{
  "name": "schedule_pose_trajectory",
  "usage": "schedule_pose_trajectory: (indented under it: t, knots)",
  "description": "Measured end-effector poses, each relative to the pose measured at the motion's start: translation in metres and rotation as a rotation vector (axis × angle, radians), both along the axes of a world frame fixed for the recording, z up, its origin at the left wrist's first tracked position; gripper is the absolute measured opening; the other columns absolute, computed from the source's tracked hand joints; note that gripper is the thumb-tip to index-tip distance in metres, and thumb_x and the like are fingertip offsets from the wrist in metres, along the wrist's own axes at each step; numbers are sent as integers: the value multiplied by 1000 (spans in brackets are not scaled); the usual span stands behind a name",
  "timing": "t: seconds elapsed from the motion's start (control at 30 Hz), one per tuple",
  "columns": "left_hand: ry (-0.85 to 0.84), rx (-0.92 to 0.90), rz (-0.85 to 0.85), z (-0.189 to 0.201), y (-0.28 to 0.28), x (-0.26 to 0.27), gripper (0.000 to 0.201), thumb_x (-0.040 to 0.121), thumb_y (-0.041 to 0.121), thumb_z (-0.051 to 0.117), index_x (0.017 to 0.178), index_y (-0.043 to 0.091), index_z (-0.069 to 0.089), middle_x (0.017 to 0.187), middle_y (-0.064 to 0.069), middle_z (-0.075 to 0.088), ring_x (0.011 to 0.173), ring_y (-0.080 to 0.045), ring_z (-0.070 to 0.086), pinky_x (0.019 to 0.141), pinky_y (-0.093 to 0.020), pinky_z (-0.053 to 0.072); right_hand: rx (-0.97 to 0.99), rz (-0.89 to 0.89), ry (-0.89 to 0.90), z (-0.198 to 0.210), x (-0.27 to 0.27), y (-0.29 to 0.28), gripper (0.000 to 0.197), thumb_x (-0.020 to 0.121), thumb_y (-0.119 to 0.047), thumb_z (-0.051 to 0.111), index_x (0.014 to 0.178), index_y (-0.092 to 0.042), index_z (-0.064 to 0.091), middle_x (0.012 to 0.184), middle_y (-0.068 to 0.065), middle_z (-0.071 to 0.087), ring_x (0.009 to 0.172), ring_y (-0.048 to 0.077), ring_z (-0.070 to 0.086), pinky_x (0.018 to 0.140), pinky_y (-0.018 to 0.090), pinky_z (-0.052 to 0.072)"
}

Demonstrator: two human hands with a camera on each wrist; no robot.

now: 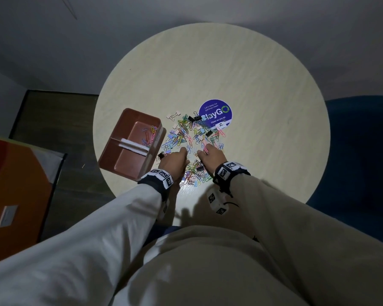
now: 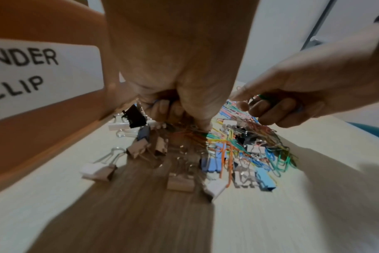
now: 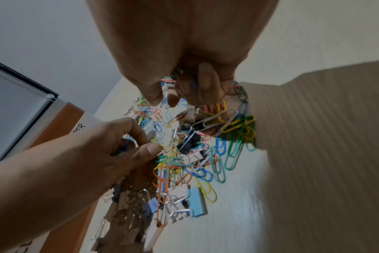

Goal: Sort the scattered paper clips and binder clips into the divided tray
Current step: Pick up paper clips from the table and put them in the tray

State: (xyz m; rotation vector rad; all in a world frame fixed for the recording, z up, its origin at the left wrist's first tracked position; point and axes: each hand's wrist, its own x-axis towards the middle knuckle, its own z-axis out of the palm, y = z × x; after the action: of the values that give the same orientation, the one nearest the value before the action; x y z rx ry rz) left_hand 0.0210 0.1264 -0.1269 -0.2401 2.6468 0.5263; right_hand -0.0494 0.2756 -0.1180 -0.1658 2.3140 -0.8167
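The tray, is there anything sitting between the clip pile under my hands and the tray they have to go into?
Nothing visible blocks the way. The tray sits just left of the clip pile, with only bare table and a few stray binder clips between. The left hand and right hand are both already in the pile.

Round table (image 1: pixel 252 69) bearing a brown divided tray (image 1: pixel 111 161) with paper clips (image 1: pixel 149 134) in its far compartment, a mixed clip pile (image 1: pixel 190 133) beside a purple sticker (image 1: pixel 216 111), and left hand (image 1: pixel 173 161) and right hand (image 1: pixel 211 156) at the pile.
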Motion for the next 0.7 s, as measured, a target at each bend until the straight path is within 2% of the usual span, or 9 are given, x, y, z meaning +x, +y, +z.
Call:
schedule_pose_trajectory:
  t: [0.1, 0.23, 0.33, 0.4, 0.47, 0.53, 0.57, 0.63, 0.7]
  knots:
    - [-6, 16, -19, 0, 0, 2, 22, 105, 30, 40, 110, 9, 42, 86, -17, 66, 73, -36, 60, 62, -43, 48, 13, 50, 11, 3, 0, -2, 26, 99, -34, 45, 88, -10, 41, 85, 12, 52, 78, 30, 47, 66, 32, 32]
    - [66, 90, 17, 12, -3, 6, 19, 106, 29, 33, 107, 12, 42, 83, -15, 64, 71, -34, 59, 63, -43, 48, 7, 118, 47, 6, -2, -4, 28, 103, -36, 38, 94, -10, 45, 97, 19, 60, 84, 31, 52, 70, 34, 35]
    - [186, 121, 97, 28, -10, 1, 14, 106, 25, 33, 99, 16, 39, 79, -11, 60, 68, -30, 58, 61, -40, 45, 11, 187, 63, 11, -4, -12, 29, 104, -37, 34, 94, -11, 45, 89, 16, 54, 81, 29, 51, 72, 35, 39]
    - [293, 126, 165, 40, -17, -6, 18, 106, 25, 32, 97, 13, 41, 76, -11, 59, 67, -31, 57, 61, -40, 44, -15, 195, 60, 16, -5, -19, 36, 104, -39, 33, 102, -7, 50, 87, 11, 50, 85, 34, 58, 75, 42, 48]
    - [413, 130, 268, 54, -28, -13, 24, 107, 27, 31, 95, 10, 43, 75, -11, 57, 66, -31, 56, 59, -41, 43, -28, 240, 91, 21, -5, -26, 40, 105, -37, 32, 104, -2, 51, 86, 10, 51, 84, 33, 57, 73, 40, 45]
    - [483, 116, 394, 69, -43, -17, 26, 107, 27, 34, 96, 6, 46, 77, -10, 59, 66, -29, 54, 56, -37, 35, -42, 291, 127, 24, -4, -34, 39, 106, -37, 30, 97, -5, 49, 83, 10, 52, 78, 28, 51, 68, 35, 38]
    - [489, 88, 457, 76, -52, -19, 25, 106, 24, 38, 100, 3, 49, 81, -11, 59, 69, -28, 52, 58, -36, 32, -51, 305, 136, 26, -4, -38, 37, 106, -38, 30, 93, -8, 46, 82, 9, 51, 75, 26, 49, 67, 34, 37]
    - [436, 24, 566, 81, -71, -24, 26, 104, 21, 43, 106, -2, 53, 93, -17, 62, 81, -33, 57, 64, -37, 37, -76, 320, 148, 30, -3, -47, 35, 106, -39, 29, 93, -11, 45, 80, 8, 51, 74, 24, 49, 66, 32, 36]
    - [273, -39, 610, 76, -90, -29, 28, 104, 20, 43, 110, -4, 56, 107, -24, 65, 98, -41, 62, 71, -40, 41, -100, 335, 150, 33, -1, -55, 39, 106, -39, 30, 102, -6, 50, 85, 11, 56, 78, 27, 53, 69, 34, 41]
